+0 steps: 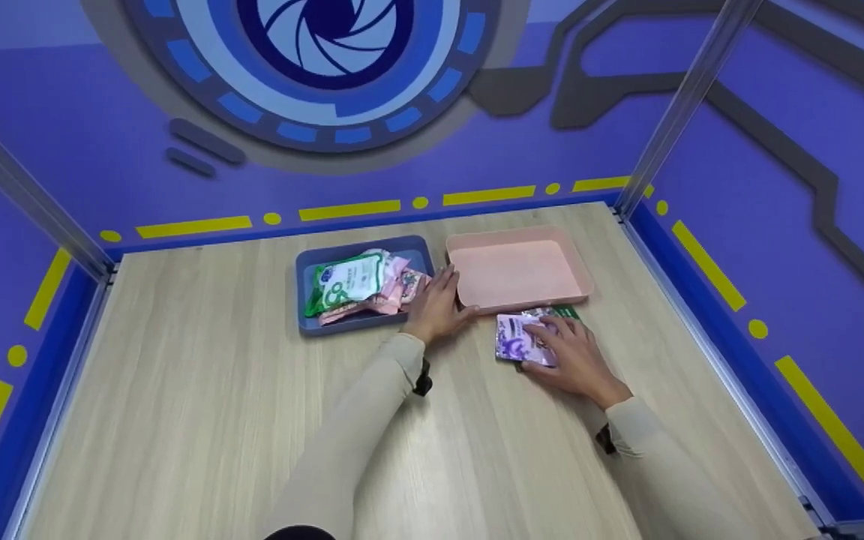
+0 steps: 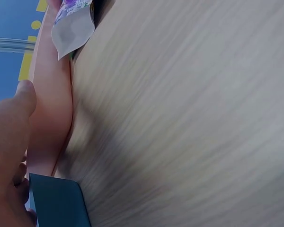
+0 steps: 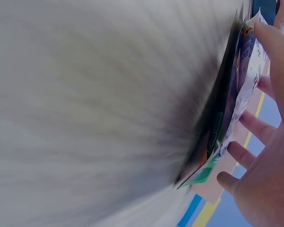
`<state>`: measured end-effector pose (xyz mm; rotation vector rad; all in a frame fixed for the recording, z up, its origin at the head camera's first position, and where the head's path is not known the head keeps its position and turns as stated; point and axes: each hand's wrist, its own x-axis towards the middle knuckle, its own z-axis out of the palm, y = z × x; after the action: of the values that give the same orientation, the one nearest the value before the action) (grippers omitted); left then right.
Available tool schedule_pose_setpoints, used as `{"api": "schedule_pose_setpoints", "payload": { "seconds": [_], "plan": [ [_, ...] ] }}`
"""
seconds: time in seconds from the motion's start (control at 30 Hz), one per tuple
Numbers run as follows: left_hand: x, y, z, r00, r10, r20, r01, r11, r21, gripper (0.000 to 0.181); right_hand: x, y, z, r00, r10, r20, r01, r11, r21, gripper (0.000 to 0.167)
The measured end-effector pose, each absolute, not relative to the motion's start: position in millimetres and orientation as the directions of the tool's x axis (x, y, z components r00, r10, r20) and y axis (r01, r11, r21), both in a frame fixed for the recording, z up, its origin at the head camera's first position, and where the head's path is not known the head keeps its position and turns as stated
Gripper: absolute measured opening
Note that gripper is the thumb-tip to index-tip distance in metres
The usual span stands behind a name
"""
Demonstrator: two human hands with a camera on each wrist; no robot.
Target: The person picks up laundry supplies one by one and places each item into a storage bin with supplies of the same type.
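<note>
My left hand [image 1: 438, 307] rests where the blue-grey tray [image 1: 303, 300] and pink tray [image 1: 518, 274] meet, fingers extended and thumb reaching along the pink tray's near-left corner. In the left wrist view that hand [image 2: 7, 146] is beside the pink wall [image 2: 52, 104]. Fingers spread, my right hand [image 1: 571, 360] lies over a purple packet [image 1: 511, 341] just in front of the pink tray. A green-edged packet [image 1: 567, 311] shows beneath it. The right wrist view has the packets [image 3: 244, 80] layered, with the fingertips [image 3: 236, 149] against their upper face.
Inside the blue-grey tray lie a green and white packet [image 1: 349, 283] and several pink packets [image 1: 387, 300]. Both trays stand toward the back of the wooden table [image 1: 214, 420]. Blue panels [image 1: 49, 150] rise along the table's back and sides.
</note>
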<state>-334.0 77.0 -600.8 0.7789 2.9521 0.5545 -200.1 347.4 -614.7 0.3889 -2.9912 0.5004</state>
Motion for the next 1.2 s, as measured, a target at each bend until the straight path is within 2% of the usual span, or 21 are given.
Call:
{"api": "schedule_pose_setpoints", "payload": {
  "seconds": [0.2, 0.37, 0.73, 1.2],
  "plan": [
    [-333.5, 77.6, -598.5, -0.875, 0.482, 0.046, 0.466, 0.812, 0.351, 0.085, -197.4, 348.3, -613.0, -0.972, -0.201, 0.121, -0.231, 0.912, -0.338, 0.066],
    [-335.1, 78.0, -600.5, -0.876, 0.479, 0.064, 0.471, 0.817, 0.334, 0.082, -197.0, 350.0, -612.9, -0.971, -0.200, 0.135, -0.233, 0.920, -0.316, 0.064],
    [-335.2, 78.1, -603.8, -0.876, 0.471, 0.102, 0.477, 0.819, 0.319, 0.083, -195.2, 351.5, -611.9, -0.977, -0.187, 0.100, -0.209, 0.929, -0.304, 0.069],
    [-333.5, 78.5, -603.8, -0.875, 0.475, 0.091, 0.477, 0.819, 0.320, 0.083, -194.9, 350.9, -612.7, -0.985, -0.162, 0.066, -0.175, 0.933, -0.315, 0.070]
  ]
}}
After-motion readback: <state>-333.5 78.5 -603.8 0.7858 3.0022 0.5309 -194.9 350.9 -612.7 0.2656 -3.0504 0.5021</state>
